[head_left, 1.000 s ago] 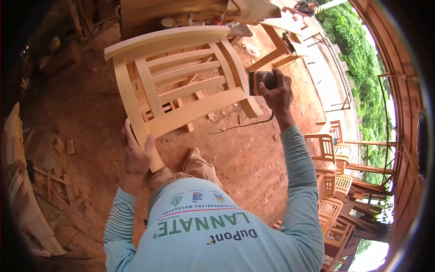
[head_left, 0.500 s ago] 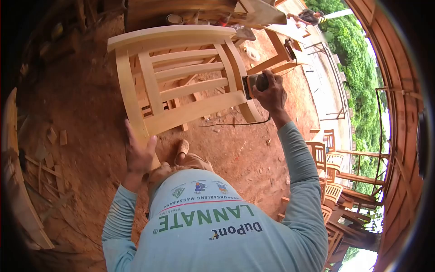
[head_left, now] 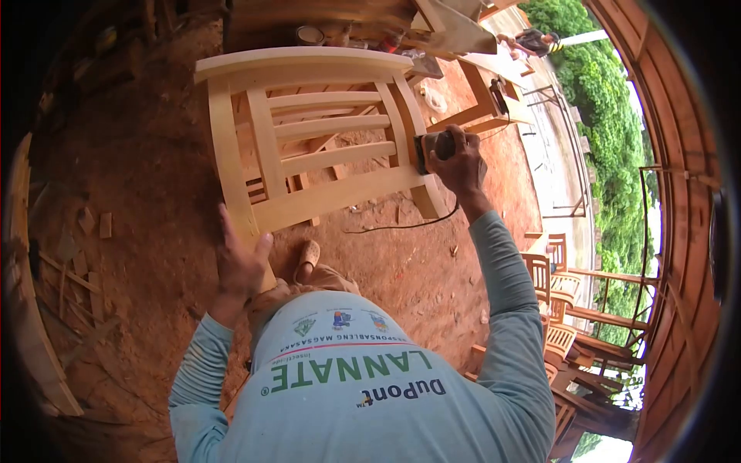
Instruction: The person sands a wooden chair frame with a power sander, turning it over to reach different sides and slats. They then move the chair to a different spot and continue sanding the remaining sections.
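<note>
A pale, unfinished wooden chair frame (head_left: 340, 191) with slats stands in front of me. My left hand (head_left: 241, 266) is wrapped around its near left post, thumb on one side and fingers on the other. On the far right, my right hand (head_left: 465, 170) grips a dark power sander (head_left: 437, 148) from above. The sander's flat face rests against the outer edge of the right post (head_left: 404, 116). A thin black cord (head_left: 401, 226) trails from near my right wrist. The sander's underside is hidden.
Wood scraps (head_left: 77, 278) lie on the dirt floor at left, beside a long board (head_left: 31, 309). Behind the frame is a bench with a can (head_left: 310, 35). Several finished chairs (head_left: 559, 289) stand at right. Another person (head_left: 532, 42) is in the distance.
The view has shifted a little, so the frame appears slightly lower and farther right. Both hands keep their holds, and the sander stays against the right post.
</note>
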A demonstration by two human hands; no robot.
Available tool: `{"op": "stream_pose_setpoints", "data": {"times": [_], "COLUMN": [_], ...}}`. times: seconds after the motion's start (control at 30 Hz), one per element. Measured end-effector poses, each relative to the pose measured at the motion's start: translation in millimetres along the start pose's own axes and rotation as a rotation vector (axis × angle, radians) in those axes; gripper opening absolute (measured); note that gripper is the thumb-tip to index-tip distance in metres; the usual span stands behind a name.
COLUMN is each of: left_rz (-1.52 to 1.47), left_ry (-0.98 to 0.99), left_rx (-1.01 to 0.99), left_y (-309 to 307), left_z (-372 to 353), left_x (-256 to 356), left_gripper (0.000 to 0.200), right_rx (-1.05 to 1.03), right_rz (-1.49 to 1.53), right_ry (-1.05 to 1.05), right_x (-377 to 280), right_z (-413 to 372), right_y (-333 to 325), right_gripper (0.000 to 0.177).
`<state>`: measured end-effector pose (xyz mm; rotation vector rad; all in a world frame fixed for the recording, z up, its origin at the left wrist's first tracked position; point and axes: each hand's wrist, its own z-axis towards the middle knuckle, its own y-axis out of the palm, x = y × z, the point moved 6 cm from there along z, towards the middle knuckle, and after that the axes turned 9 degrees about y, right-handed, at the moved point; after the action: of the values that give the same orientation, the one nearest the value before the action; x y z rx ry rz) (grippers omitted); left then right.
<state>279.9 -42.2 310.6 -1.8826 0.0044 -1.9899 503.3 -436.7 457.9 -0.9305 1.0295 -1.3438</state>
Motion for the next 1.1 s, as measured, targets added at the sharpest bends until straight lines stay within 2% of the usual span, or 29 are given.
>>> {"op": "stream_pose_setpoints", "data": {"times": [0.43,0.53,0.57,0.73,0.83,1.03,1.1], "left_rz": [0.074,-0.051,-0.010,0.076,0.000,0.129,0.088], "left_ry": [0.052,-0.005,0.007,-0.017,-0.059,0.036,0.027], "left_rx": [-0.001,0.009,0.012,0.013,0.000,0.023,0.018], "left_y": [-0.8,-2.0,-2.4,-5.2,-3.6,-5.0,-2.2], "left_z": [-0.1,0.4,-0.4,-1.3,-1.4,-0.5,-1.2], "left_x": [-4.7,1.5,0.1,3.0,-2.8,-2.2,-9.8], "left_gripper": [0.094,0.094,0.093,0.093,0.093,0.091,0.091], "right_rx": [0.017,0.015,0.014,-0.061,-0.114,-0.145,-0.141], "right_rz": [-0.044,-0.050,-0.055,-0.148,-0.193,-0.226,-0.241], "right_ry": [-0.044,-0.082,-0.099,-0.058,-0.047,-0.015,-0.006], "right_x": [-22.6,-29.5,-33.7,-63.9,-79.7,-103.7,-109.2], "right_z": [28.7,44.7,49.5,85.2,108.3,144.7,149.4], "right_y": [15.3,18.3,19.5,20.1,23.9,31.8,31.3], "right_gripper": [0.066,0.066,0.065,0.066,0.067,0.073,0.072]}}
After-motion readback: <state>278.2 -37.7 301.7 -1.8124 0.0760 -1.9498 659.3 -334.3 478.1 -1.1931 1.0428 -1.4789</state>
